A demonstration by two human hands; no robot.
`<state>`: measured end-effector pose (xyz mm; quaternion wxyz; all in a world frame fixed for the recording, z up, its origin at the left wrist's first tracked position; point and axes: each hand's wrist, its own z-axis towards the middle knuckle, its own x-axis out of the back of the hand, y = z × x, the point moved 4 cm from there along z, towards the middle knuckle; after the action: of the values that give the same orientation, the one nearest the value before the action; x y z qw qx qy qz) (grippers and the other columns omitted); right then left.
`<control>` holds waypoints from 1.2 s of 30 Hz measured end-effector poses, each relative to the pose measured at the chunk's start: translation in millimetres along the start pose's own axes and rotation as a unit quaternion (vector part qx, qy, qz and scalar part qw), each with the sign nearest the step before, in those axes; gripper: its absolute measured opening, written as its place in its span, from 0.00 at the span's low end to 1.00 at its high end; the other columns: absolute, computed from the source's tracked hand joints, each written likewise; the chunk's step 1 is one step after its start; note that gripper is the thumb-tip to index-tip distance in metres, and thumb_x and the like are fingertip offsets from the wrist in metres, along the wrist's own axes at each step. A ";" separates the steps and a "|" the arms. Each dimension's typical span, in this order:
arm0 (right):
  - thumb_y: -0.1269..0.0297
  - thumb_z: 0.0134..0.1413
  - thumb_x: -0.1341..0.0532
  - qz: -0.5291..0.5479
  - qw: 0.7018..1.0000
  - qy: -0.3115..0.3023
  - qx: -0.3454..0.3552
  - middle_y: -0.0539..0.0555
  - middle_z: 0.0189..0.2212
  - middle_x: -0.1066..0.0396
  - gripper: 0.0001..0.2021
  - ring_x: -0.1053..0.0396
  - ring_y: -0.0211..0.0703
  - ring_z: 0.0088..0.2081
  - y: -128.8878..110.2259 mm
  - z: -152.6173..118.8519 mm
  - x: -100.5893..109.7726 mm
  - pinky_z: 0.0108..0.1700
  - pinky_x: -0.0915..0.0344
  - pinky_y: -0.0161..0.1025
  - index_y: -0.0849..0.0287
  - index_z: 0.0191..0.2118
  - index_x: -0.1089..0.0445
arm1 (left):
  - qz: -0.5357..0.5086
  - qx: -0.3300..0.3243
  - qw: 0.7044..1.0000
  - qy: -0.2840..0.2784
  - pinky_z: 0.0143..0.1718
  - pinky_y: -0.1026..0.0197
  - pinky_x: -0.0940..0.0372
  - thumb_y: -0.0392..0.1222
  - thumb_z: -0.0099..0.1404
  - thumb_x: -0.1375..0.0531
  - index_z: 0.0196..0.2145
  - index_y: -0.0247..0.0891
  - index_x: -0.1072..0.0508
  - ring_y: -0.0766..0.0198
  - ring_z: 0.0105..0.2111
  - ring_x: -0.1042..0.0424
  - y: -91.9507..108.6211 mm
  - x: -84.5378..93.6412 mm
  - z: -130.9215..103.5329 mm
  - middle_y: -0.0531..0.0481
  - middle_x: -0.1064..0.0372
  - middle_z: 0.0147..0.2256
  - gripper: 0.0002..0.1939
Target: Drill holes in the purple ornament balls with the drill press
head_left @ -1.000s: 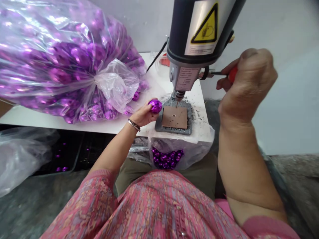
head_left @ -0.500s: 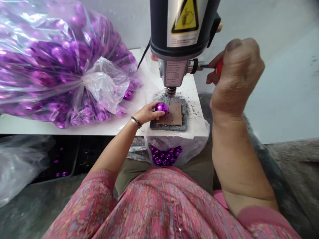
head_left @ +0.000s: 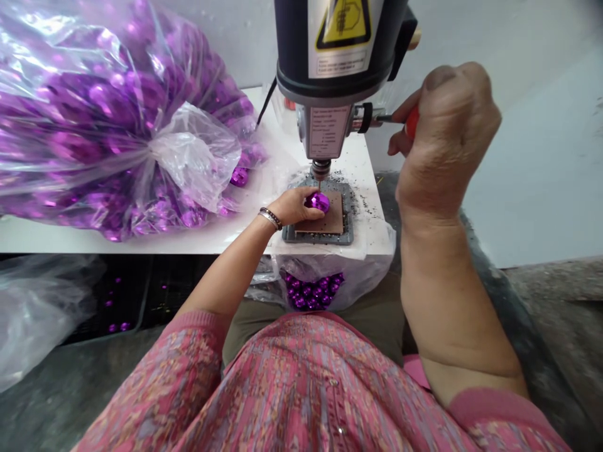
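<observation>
Between the thumb and fingers of my left hand (head_left: 300,206) is a shiny purple ball (head_left: 320,202) with mirror-like facets. It sits over a brown board (head_left: 332,220) on the grey base plate (head_left: 347,236) of a drill press (head_left: 336,56). The thin drill bit (head_left: 319,186) points down right at the top of the ball; whether they touch I cannot tell. My right hand (head_left: 450,135) is closed around the red-knobbed feed lever (head_left: 411,123) at the machine's right side.
A big clear bag of purple balls (head_left: 94,138) fills the left of the white table (head_left: 94,238). An open plastic bag with more balls (head_left: 315,292) hangs at the front edge, above my lap. Dark shavings lie around the base. Black crates (head_left: 141,295) stand below left.
My left hand has moved the purple ball to the right, from beside the drill bit to beneath it. My right hand stays on the lever. The view has shifted slightly.
</observation>
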<state>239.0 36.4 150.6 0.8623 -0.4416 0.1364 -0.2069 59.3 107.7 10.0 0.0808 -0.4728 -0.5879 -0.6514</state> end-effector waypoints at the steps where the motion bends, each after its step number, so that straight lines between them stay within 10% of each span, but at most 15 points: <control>1: 0.65 0.66 0.49 0.001 1.000 -0.002 -0.002 0.45 0.24 0.44 0.12 0.44 0.22 0.26 0.2 -0.5 0.0 0.29 0.48 0.26 0.60 0.30 0.48 | -0.006 -0.004 1.000 0.000 0.46 0.61 0.30 0.45 0.55 0.31 0.52 0.36 0.20 0.61 0.40 0.25 0.4 -0.8 1.5 0.50 0.21 0.41 0.27; 15: 0.51 0.65 0.42 -0.034 0.999 0.016 0.022 0.43 0.25 0.48 0.21 0.49 0.18 0.27 13.9 -13.4 4.2 0.33 0.46 0.26 0.63 0.31 0.47 | -0.078 -0.018 0.996 0.027 0.37 0.62 0.36 0.47 0.48 0.30 0.40 0.35 0.23 0.63 0.34 0.32 -0.6 -9.6 5.0 0.55 0.28 0.32 0.22; 36: 0.59 0.64 0.47 -0.070 0.991 0.029 0.110 0.46 0.30 0.35 0.11 0.36 0.24 0.31 47.0 -41.9 12.4 0.39 0.37 0.32 0.62 0.34 0.39 | -0.084 -0.027 0.996 0.035 0.37 0.61 0.38 0.46 0.50 0.31 0.36 0.37 0.24 0.64 0.33 0.35 -1.8 -13.1 4.3 0.55 0.30 0.31 0.17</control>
<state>243.5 25.6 87.5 0.8848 -0.3463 0.1065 -0.2930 67.4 106.0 -1.1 0.0337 -0.4009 -0.6042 -0.6878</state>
